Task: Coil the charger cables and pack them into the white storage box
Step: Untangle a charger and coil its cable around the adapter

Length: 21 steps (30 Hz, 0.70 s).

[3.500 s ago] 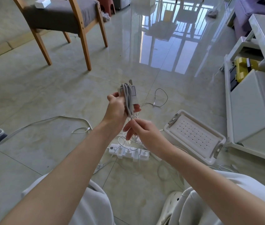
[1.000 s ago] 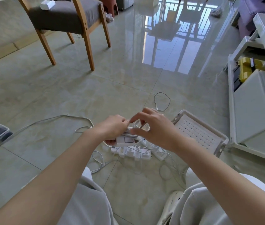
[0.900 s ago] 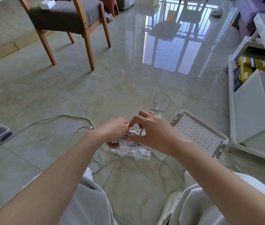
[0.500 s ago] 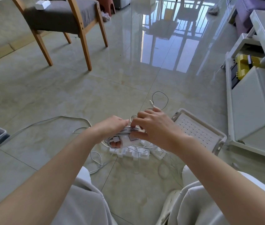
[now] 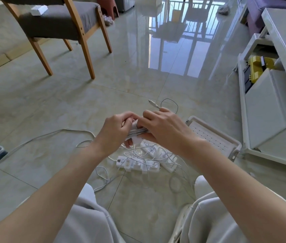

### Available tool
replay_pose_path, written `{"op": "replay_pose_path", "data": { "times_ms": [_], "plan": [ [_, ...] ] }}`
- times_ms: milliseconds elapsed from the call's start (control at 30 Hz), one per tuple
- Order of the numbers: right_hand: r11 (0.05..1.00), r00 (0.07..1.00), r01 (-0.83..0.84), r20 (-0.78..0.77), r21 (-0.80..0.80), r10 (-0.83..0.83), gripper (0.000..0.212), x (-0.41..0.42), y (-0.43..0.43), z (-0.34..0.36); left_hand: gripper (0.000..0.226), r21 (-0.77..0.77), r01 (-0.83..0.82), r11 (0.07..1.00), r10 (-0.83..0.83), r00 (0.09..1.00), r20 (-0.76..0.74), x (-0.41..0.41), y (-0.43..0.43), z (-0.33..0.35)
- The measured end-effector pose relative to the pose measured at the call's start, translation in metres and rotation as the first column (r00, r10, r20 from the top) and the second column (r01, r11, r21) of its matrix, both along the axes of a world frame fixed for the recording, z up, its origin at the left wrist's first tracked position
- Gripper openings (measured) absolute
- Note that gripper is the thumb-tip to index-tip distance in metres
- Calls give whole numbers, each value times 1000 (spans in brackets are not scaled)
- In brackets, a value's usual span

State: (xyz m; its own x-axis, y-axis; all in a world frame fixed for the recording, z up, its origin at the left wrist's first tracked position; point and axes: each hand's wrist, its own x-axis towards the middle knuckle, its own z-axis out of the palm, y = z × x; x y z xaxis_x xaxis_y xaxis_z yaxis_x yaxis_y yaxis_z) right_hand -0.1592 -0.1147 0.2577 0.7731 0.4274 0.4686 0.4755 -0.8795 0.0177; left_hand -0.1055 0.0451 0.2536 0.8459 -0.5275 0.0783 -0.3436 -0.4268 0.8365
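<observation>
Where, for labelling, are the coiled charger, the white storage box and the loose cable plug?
coiled charger (image 5: 137,132), head view, wrapped cable strands
white storage box (image 5: 209,135), head view, perforated top
loose cable plug (image 5: 153,103), head view, connector body

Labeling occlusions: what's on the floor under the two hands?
A heap of white chargers tangled in thin white cables lies on the floor tiles. Its far end is covered by the left hand, right hand and the coiled charger bundle they grip.
</observation>
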Motion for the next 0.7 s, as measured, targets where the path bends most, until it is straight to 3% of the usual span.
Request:
{"op": "replay_pose_path", "data": {
  "times_ms": [33, 100, 200, 267, 367, 500, 567, 633, 700],
  "plan": [
    [1000, 1000, -14, 11, 1, 14, 20, -1, 1, 1, 26, 33, 2, 999, -6, 993, 117, -1, 0, 2],
    [999, 999, -50, 15, 1, 50, 22, -4, 2, 1, 24, 73, 83, 994, -96, 975, 203, -1, 1, 2],
    [995, 995, -97, -40, -30, 96, 22, -10, 1, -4, 40, 173, 317, 933, -344, 925, 160, 0, 4, -5],
    [994, 993, -99, -74, -44, 96, 23, -14, 2, -7, 50, 180, 390, 903, -412, 905, 108, -1, 4, -10],
    [997, 992, -75, -105, 5, 75, 23, -16, 0, -6, 43, 116, 301, 946, -320, 923, 215, -5, 1, -12],
    [990, 998, -15, -61, 137, 23, 20, -10, -4, 3, 31, -82, -64, 995, 93, 905, 415, -7, -8, -2],
    [979, 999, 14, -52, 203, -3, 24, -9, -2, 6, 30, -209, -119, 971, 203, 871, 448, -9, -9, 6],
    [964, 994, 14, -104, 265, 14, 28, -8, -1, 8, 33, -202, -84, 976, 178, 842, 509, -7, -7, 8],
    [972, 990, 6, -137, 233, 27, 21, -7, -4, 7, 42, -74, 43, 996, -5, 893, 449, -5, -4, 6]
  ]
}}
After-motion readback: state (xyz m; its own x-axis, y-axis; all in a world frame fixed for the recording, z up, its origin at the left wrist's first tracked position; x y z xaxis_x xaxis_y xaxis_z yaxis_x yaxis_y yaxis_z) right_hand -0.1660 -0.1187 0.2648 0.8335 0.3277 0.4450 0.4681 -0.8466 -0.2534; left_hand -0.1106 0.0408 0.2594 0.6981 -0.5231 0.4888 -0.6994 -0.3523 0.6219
